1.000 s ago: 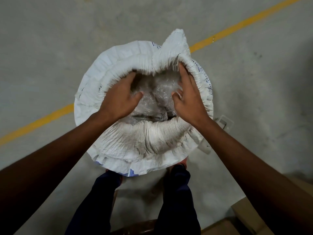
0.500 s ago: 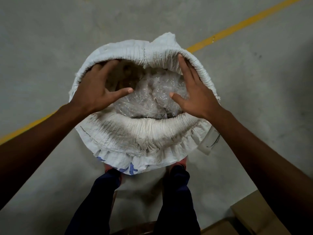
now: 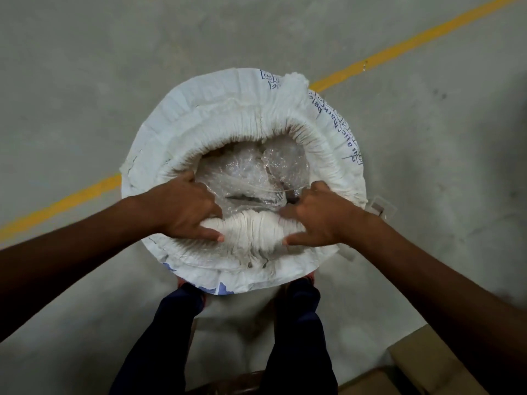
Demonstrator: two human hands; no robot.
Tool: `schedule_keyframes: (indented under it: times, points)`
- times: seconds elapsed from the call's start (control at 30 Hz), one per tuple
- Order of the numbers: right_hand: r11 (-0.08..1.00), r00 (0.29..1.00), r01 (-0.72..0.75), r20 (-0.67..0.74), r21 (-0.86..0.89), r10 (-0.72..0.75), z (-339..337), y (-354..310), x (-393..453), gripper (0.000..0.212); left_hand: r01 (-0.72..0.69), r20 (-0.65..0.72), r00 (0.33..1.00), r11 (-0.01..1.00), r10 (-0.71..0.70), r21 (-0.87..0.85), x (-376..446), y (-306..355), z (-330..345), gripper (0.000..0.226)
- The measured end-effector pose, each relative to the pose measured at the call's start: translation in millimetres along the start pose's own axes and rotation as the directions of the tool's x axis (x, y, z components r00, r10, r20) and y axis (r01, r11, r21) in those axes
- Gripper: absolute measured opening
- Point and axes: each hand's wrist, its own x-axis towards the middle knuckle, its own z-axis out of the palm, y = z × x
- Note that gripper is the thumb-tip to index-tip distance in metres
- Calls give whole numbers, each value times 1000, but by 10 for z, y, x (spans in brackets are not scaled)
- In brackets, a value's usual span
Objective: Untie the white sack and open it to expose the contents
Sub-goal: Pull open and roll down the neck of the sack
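Observation:
The white sack (image 3: 216, 109) stands upright on the floor in front of my legs, its mouth open and its rim rolled outward into a thick crinkled collar. Clear crumpled plastic (image 3: 251, 178) shows inside the opening. My left hand (image 3: 185, 209) grips the near part of the rolled rim, fingers inside the mouth and thumb outside. My right hand (image 3: 316, 218) grips the same near rim a little to the right, also with fingers inside and thumb outside. Whatever lies under the plastic is hidden.
The floor is grey concrete with a yellow painted line (image 3: 399, 49) running diagonally behind the sack. Cardboard boxes (image 3: 422, 363) lie at the lower right. A small clear plastic piece (image 3: 380, 208) lies just right of the sack. My dark trouser legs (image 3: 296, 323) stand below it.
Both hands moved from the sides of the opening down to the near rim and closed on it. The mouth is wider and rounder, and more of the rim is rolled outward.

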Motion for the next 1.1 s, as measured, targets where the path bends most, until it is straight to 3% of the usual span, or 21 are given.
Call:
schedule_keyframes:
  times: [0.1, 0.3, 0.4, 0.53, 0.7, 0.87, 1.1]
  points:
    - [997, 992, 80, 101, 16, -81, -1, -84, -23, 64, -55, 134, 989, 998, 57, -14, 17, 106, -59, 70]
    - [960, 972, 173, 116, 222, -202, -49, -100, -113, 54, -159, 33, 984, 952, 174, -260, 14, 175, -59, 62]
    - [939, 962, 223, 96, 261, -255, -31, -122, -214, 52, -112, 86, 984, 924, 153, -365, -36, 367, -76, 44]
    - [901, 953, 235, 96, 365, -287, 21, -132, -350, 58, -123, 77, 982, 887, 175, -445, -150, 443, 44, 73]
    - [876, 944, 163, 188, 453, -272, 35, -117, -444, 46, -182, 44, 969, 820, 244, -543, -238, 471, 81, 45]
    - [875, 943, 134, 211, 466, -256, 28, -142, -464, 58, -177, 83, 961, 818, 264, -548, -265, 497, 71, 41]
    - [897, 943, 131, 227, 423, -244, 6, -155, -425, 57, -171, 93, 963, 840, 253, -515, -265, 531, 46, 46]
